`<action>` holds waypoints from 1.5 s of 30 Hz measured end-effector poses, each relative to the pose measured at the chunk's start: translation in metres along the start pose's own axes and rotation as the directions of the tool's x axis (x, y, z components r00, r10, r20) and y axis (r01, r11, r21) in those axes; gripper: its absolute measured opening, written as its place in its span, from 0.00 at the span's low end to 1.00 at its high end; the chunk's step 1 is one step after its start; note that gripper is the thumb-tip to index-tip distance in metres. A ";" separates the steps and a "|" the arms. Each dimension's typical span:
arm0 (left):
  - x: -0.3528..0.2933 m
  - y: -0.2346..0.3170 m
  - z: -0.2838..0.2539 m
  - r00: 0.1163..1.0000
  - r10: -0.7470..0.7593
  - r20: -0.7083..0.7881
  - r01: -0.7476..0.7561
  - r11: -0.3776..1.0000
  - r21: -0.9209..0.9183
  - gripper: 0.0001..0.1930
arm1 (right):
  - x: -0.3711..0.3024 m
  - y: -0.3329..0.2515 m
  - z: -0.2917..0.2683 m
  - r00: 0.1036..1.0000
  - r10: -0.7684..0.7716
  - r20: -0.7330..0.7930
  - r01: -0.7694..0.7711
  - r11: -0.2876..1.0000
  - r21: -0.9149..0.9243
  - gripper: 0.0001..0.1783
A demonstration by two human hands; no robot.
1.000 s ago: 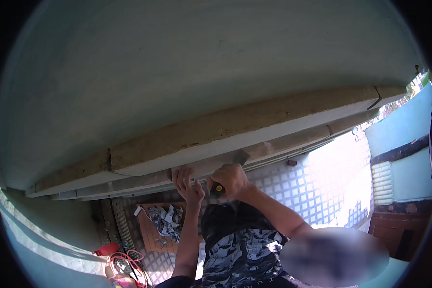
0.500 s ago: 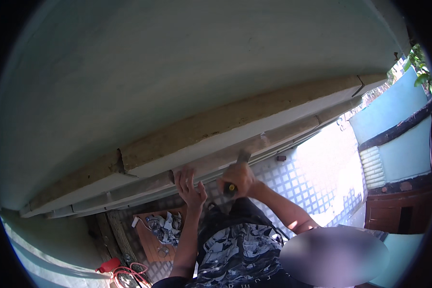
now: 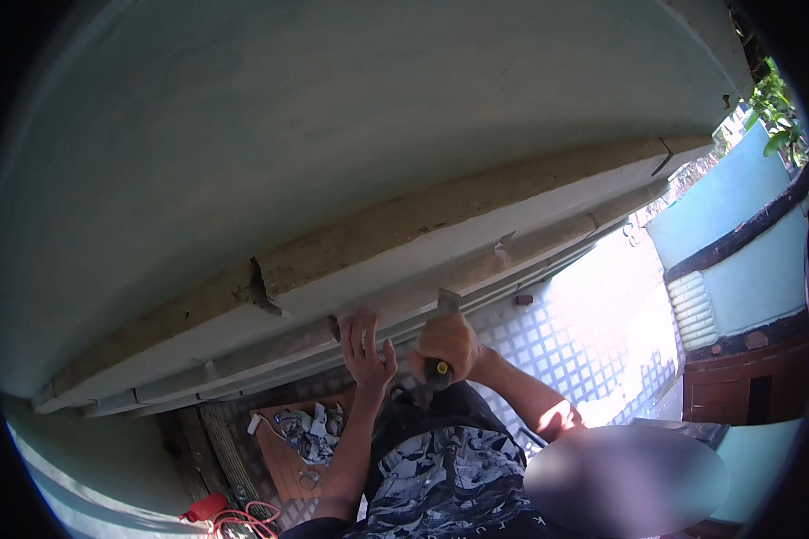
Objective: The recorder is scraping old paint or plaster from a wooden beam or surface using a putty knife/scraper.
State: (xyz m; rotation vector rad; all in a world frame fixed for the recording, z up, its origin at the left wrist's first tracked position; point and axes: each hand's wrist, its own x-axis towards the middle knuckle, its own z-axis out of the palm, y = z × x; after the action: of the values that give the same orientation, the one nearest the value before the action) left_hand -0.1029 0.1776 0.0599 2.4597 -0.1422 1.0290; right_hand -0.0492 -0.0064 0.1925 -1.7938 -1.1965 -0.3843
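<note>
My left hand (image 3: 365, 356) lies with its fingers stretched out against the lower ledge (image 3: 413, 295) of the pale wall, beside a dark notch in it. To its right, my right hand (image 3: 452, 345) is wrapped round the dark handle of a scraper (image 3: 448, 300); the handle's yellow end points back toward me. The flat metal blade sticks out past my fingers at the lower ledge's edge. Whether the blade touches the ledge, I cannot tell. A flaking patch (image 3: 503, 243) shows farther right on the same ledge.
Above runs a brown-edged ledge (image 3: 360, 244) with a broken gap. Below lie a brown board (image 3: 281, 456) with crumpled paper (image 3: 313, 435), a red object (image 3: 208, 506) and a coiled orange-red cord (image 3: 250, 518). A small dark block (image 3: 524, 299) lies on the sunlit tiled floor (image 3: 566, 337).
The view has shifted a little, so the ledges sit farther right and higher. My right hand has drawn the scraper slightly back, showing more of its blade. My left hand stays by the notch.
</note>
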 end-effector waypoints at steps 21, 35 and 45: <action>-0.002 -0.003 -0.001 0.998 0.054 0.014 -0.054 0.999 -0.004 0.24 | 0.011 0.013 0.020 0.998 0.034 0.061 -0.039 0.995 0.089 0.13; 0.001 0.006 0.031 0.974 0.016 -0.225 0.006 0.995 0.097 0.22 | -0.018 0.044 -0.067 0.992 0.076 -0.099 -0.088 0.989 -0.116 0.16; 0.011 0.021 0.035 0.957 -0.011 -0.291 0.063 0.984 0.168 0.21 | -0.028 0.061 -0.091 1.000 -0.013 -0.018 0.013 1.000 -0.026 0.11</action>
State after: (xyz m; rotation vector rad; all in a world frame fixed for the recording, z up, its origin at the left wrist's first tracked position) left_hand -0.0781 0.1440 0.0547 2.4190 0.0942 1.4240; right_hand 0.0090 -0.1037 0.1908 -1.8016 -1.1961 -0.4244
